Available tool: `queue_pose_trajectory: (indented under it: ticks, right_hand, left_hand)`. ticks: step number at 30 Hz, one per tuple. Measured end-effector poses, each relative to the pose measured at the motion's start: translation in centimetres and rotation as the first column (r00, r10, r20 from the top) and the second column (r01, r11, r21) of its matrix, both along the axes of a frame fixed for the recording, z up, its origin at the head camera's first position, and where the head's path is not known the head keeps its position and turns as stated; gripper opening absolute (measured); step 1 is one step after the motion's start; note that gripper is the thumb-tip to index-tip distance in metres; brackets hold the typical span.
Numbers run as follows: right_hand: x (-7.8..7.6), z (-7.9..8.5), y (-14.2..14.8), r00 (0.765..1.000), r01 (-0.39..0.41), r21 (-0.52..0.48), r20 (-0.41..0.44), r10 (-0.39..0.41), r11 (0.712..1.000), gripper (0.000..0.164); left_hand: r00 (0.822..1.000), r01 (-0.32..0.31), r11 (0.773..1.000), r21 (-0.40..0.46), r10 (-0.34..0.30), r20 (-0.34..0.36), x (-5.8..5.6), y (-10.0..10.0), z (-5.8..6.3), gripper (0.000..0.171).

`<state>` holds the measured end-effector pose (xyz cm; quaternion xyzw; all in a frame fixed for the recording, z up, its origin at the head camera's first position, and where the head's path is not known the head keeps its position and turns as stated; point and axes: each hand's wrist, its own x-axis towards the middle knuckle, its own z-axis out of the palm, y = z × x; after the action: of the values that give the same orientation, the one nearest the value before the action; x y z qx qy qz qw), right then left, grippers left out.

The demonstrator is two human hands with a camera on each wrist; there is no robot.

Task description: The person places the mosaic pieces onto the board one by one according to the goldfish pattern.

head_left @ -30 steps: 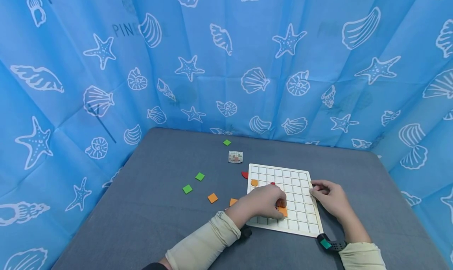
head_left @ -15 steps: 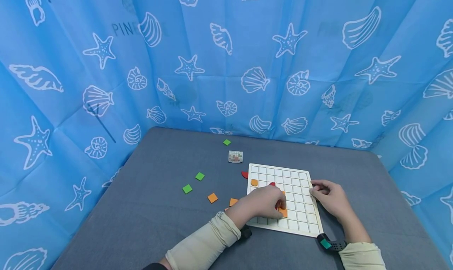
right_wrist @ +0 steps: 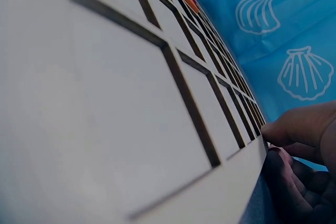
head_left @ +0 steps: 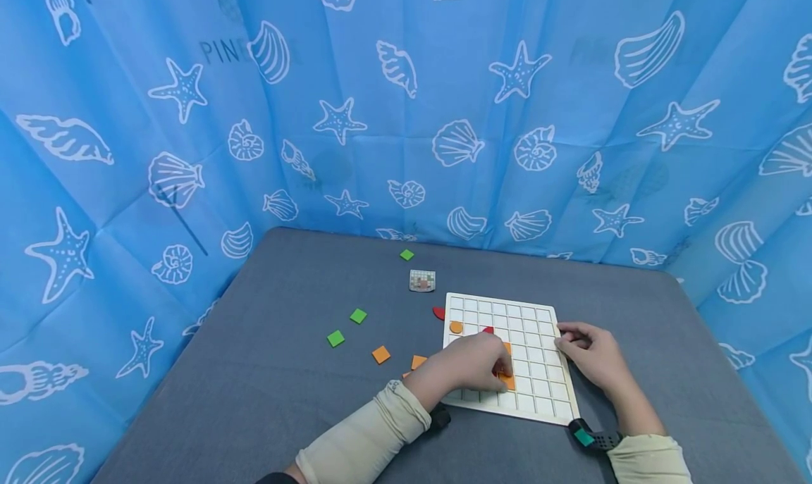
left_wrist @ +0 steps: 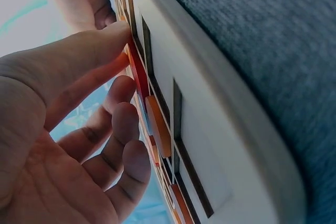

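Note:
A white grid board (head_left: pixel 535 387) with raised lines lies on the table. Over its left half is my left hand (head_left: pixel 472 361), thumb and index finger pinching an orange square tile (head_left: pixel 508 382) set low on the grid. The wrist view of the left hand (left_wrist: pixel 79 114) has the other fingers loosely bent, near a red tile (left_wrist: pixel 139 77) and an orange round tile (left_wrist: pixel 158 125). My right hand (head_left: pixel 593 354) grips the board's right edge between thumb and fingers; the right wrist view shows this hand (right_wrist: pixel 304 156) too. An orange disc (head_left: pixel 456 327) sits in an upper left cell.
Left of the board lie green square tiles (head_left: pixel 358 316), an orange square tile (head_left: pixel 380 355) and a red piece (head_left: pixel 439 313) beside the board's edge. A small printed grid card (head_left: pixel 422 281) lies farther back. A blue shell-patterned curtain (head_left: pixel 406 118) stands behind the table.
My left fingers shift slightly over the orange square tile, and more of an orange piece just above them comes into sight. My right hand stays on the board's edge.

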<state>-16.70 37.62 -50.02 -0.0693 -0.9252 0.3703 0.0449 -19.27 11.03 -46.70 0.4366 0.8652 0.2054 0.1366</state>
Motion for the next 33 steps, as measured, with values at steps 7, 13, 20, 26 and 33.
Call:
queue_pose_trajectory:
  ticks: [7,13,20,26,33]
  right_hand:
    - [0.1,-0.1,-0.1,1.0,0.001,-0.003,-0.004,-0.001,1.0,0.038]
    - [0.0,-0.1,0.0,1.0,0.003,0.001,-0.005,-0.003,1.0,0.04]
    - [0.1,0.0,-0.2,1.0,0.006,0.007,-0.009,-0.006,1.0,0.038]
    - [0.1,0.0,-0.2,1.0,0.002,0.005,-0.018,-0.002,1.0,0.04]
    - [0.2,0.0,-0.1,1.0,-0.002,0.001,-0.012,0.002,1.0,0.04]
  left_hand:
    - [1.0,-0.021,1.0,-0.008,0.021,0.019,0.0,-0.1,0.1,0.014]
    - [0.999,-0.024,1.0,0.007,0.024,0.03,-0.1,-0.4,-0.1,0.014]
    - [0.999,-0.002,0.998,0.06,0.0,0.034,-0.7,-2.2,-0.1,0.012]
    - [0.992,-0.074,0.985,0.154,0.057,0.114,-1.8,-5.5,0.5,0.016]
    - [0.978,-0.159,0.966,0.203,0.126,0.168,-2.6,-10.0,0.9,0.02]
